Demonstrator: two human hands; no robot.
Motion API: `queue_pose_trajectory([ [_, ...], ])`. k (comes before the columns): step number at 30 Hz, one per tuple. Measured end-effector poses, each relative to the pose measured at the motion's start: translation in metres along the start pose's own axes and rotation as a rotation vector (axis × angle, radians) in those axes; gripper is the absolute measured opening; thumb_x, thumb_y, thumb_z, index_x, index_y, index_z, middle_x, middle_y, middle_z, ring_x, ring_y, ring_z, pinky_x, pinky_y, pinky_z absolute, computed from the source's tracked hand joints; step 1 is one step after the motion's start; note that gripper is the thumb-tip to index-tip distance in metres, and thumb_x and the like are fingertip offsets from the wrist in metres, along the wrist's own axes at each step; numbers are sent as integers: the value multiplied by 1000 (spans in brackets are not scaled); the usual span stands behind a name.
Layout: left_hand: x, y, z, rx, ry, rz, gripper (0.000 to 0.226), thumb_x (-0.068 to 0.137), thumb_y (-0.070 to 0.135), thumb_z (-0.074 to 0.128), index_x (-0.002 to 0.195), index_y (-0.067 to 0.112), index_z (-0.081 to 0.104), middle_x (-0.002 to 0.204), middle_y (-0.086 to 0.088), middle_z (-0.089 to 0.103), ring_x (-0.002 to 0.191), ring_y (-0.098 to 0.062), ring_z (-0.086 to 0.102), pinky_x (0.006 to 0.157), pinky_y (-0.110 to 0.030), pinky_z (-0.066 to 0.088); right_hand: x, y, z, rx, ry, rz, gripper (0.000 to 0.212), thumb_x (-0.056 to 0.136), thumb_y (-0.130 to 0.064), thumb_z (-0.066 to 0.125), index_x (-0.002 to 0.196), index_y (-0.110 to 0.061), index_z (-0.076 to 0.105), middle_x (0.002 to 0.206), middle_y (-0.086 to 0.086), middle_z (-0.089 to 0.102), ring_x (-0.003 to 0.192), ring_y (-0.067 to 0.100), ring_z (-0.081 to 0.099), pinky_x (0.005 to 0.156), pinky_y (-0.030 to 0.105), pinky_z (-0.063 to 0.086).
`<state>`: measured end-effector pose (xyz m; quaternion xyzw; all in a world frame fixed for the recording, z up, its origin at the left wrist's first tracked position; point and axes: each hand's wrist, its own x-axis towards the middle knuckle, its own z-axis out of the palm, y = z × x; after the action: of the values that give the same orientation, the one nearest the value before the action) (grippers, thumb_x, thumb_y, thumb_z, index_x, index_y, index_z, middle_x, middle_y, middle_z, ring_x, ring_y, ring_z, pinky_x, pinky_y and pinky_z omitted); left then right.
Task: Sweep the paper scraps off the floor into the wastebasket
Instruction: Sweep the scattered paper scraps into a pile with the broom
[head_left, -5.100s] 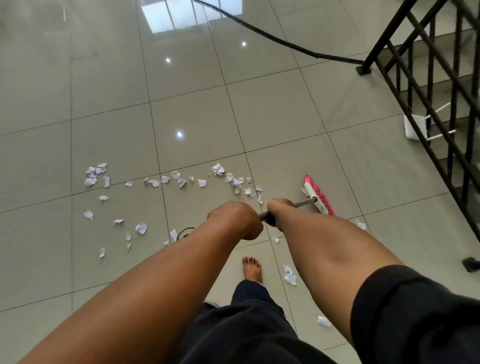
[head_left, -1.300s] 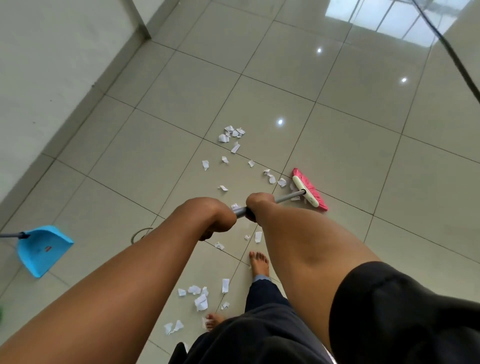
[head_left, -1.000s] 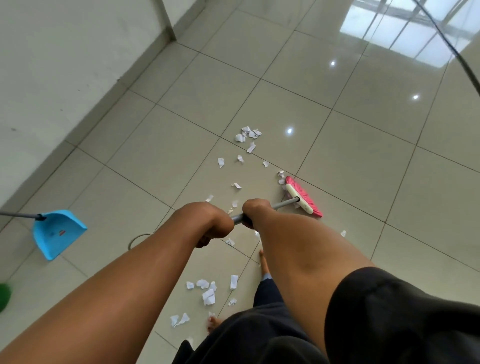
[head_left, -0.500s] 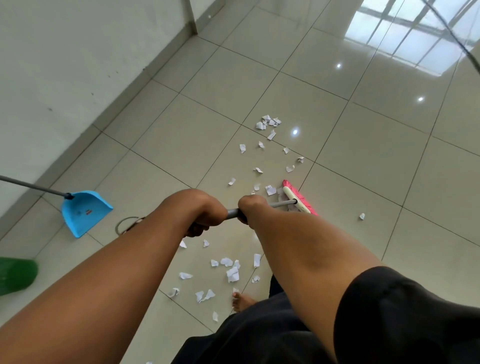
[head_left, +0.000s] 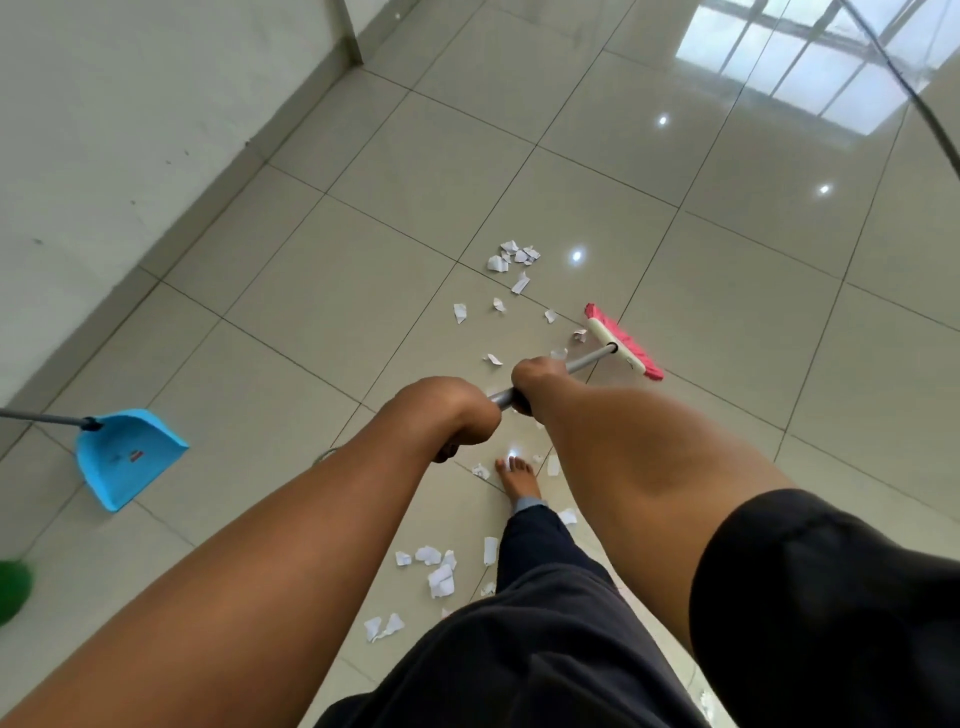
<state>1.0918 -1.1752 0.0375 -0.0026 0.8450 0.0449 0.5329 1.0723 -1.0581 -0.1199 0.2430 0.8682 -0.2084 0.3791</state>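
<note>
Head view. The gathering step is judged to be in hand: one broom (head_left: 623, 340) is gripped by both hands, the left hand (head_left: 457, 415) nearer the handle's end, the right hand (head_left: 537, 379) further down. Paper scraps (head_left: 511, 257) are strewn over the floor (head_left: 363, 218) in three loose groups. One blue dustpan (head_left: 127, 457) lies well apart; no wastebasket can be identified. Next, the scraps must be drawn together towards the dustpan.

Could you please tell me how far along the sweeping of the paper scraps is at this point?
Done: nothing collected; the blue dustpan lies empty by the wall. In hand: left hand and right hand grip the broom, its head beside scattered paper scraps. Left: gather those and the scraps near the foot, then bin them; no wastebasket clearly shows.
</note>
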Motion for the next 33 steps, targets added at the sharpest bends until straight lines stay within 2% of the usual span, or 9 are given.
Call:
queue_pose_trajectory([
  [2, 15, 27, -23, -20, -11, -11, 35, 97, 23, 35, 126, 6, 43, 77, -12, 48, 56, -20, 39, 54, -27, 34, 23, 3, -27, 70, 7, -16, 27, 88, -23, 62, 112, -12, 65, 93, 3, 62, 78, 18, 60, 73, 20, 53],
  [5, 35, 58, -57, -2, -35, -19, 42, 98, 27, 33, 133, 7, 43, 76, -11, 45, 55, -20, 36, 55, -27, 33, 55, 2, -62, -147, -56, -101, 12, 88, -17, 61, 98, -10, 62, 82, 1, 59, 74, 16, 62, 61, 19, 53],
  [7, 47, 69, -76, 15, -27, -38, 36, 97, 25, 34, 122, 4, 46, 71, -10, 43, 54, -20, 34, 54, -26, 30, 70, -2, -78, -268, -43, -170, 6, 91, -15, 55, 94, -11, 52, 76, 0, 51, 66, 15, 55, 45, 16, 50],
  [10, 60, 74, -100, 8, -38, -95, 22, 95, 22, 33, 104, 4, 43, 66, -7, 37, 52, -18, 29, 52, -25, 25, 90, -19, -94, -413, -103, -217, 15, 86, -21, 63, 80, -11, 55, 68, 0, 51, 72, 22, 56, 61, 21, 46],
  [14, 60, 60, -116, -45, -73, -140, 31, 95, 22, 32, 117, 4, 44, 69, -8, 37, 53, -19, 27, 52, -25, 24, 91, -46, -97, -438, -122, -299, 16, 87, -29, 62, 85, -15, 56, 82, 1, 56, 78, 24, 57, 78, 26, 51],
  [19, 47, 40, -110, -96, -90, -182, 45, 95, 21, 32, 138, 8, 37, 67, -6, 35, 51, -17, 26, 50, -24, 24, 80, -60, -80, -572, -121, -346, 23, 89, -26, 59, 72, -13, 52, 71, 0, 52, 77, 22, 55, 76, 27, 49],
  [23, 27, 17, -91, -98, -88, -171, 50, 97, 18, 29, 147, 16, 29, 67, -3, 34, 52, -17, 24, 51, -25, 24, 61, -70, -54, -680, -128, -445, 12, 88, -26, 60, 83, -15, 57, 80, 1, 57, 78, 23, 56, 81, 28, 52],
  [29, -13, -54, -36, -104, -77, -236, 24, 96, 24, 32, 115, 12, 38, 60, -2, 27, 47, -16, 20, 49, -23, 20, -2, -86, 17, -714, -135, -501, 12, 89, -23, 59, 84, -13, 55, 65, -1, 49, 78, 23, 56, 73, 26, 47],
  [33, -48, -102, 12, -137, -95, -256, 26, 97, 28, 31, 117, 11, 38, 60, -2, 26, 46, -16, 19, 48, -23, 21, -47, -94, 80, -718, -136, -532, 13, 90, -24, 59, 83, -13, 55, 64, 0, 47, 76, 22, 55, 71, 25, 45],
])
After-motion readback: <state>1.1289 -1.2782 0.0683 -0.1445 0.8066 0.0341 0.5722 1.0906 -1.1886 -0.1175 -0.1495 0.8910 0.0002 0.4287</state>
